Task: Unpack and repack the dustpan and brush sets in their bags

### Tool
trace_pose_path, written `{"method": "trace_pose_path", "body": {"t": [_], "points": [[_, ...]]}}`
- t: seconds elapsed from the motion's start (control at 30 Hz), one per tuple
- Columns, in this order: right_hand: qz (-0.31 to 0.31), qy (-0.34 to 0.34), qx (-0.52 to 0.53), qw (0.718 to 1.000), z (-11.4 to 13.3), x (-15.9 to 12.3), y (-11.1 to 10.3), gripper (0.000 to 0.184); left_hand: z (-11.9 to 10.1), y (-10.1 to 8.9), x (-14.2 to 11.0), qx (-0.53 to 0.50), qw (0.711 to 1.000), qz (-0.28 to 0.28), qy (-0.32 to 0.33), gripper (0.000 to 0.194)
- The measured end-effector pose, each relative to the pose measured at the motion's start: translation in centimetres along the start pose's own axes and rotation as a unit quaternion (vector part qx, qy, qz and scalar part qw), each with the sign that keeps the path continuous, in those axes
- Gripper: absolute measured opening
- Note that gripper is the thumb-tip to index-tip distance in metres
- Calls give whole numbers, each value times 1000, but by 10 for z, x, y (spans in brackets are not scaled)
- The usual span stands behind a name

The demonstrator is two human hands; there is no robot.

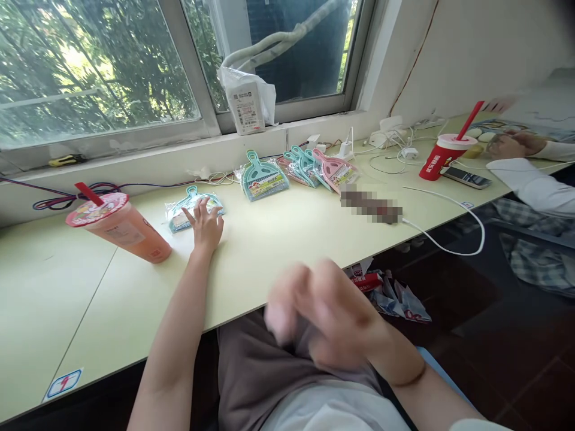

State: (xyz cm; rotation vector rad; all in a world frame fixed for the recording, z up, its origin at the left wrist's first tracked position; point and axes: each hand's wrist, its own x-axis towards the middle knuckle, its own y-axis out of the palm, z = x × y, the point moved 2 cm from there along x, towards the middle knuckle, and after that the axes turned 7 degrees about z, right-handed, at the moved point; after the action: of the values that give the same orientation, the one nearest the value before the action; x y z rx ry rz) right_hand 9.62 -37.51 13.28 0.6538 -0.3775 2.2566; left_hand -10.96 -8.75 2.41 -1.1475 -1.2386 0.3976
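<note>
My left hand (207,226) reaches over the table with its fingers spread on the near right side of a teal mini dustpan set (182,222) in a clear plastic bag. The fingers cover part of it and are not wrapped around it. My right hand (317,308) hangs over my lap at the table's front edge, smeared by motion. Its fingers are too blurred to read. Further right lie another bagged teal dustpan set (264,178), several teal ones (302,163) overlapping, and a pink dustpan set (335,167).
A large drink cup (135,230) with a red straw stands left of my left hand. Rightward are a blurred-out object (371,205), a white cable (480,236), a phone (467,177) and a red cup (435,157). A co-worker's hands (512,146) are at the far right.
</note>
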Motion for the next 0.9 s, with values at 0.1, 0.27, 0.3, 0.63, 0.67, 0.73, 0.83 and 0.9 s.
{"method": "trace_pose_path", "body": {"t": [0.1, 0.27, 0.3, 0.63, 0.67, 0.73, 0.83, 0.9], "points": [[-147, -3, -195, 970, -63, 40, -71, 30, -12, 0, 1, 0, 999, -13, 50, 27], [-354, 233, -449, 787, -172, 74, -217, 39, -16, -2, 0, -28, 997, -18, 74, 27], [-371, 271, -460, 760, -185, 77, -239, 43, -15, -2, 0, -33, 997, -16, 75, 27], [-406, 379, -455, 696, -229, 104, -279, 37, -9, 3, 1, -4, 996, 5, 94, 29], [-427, 376, -463, 680, -229, 106, -280, 39, -10, 3, 2, -6, 995, 9, 97, 29], [-442, 384, -460, 668, -227, 108, -285, 42, -10, 2, 2, -11, 995, 13, 100, 29], [-427, 409, -440, 676, -224, 108, -293, 40, -10, 1, 2, -20, 995, 19, 92, 29], [-428, 412, -421, 686, -223, 105, -298, 39, -11, 1, 2, -24, 995, 31, 92, 30]]}}
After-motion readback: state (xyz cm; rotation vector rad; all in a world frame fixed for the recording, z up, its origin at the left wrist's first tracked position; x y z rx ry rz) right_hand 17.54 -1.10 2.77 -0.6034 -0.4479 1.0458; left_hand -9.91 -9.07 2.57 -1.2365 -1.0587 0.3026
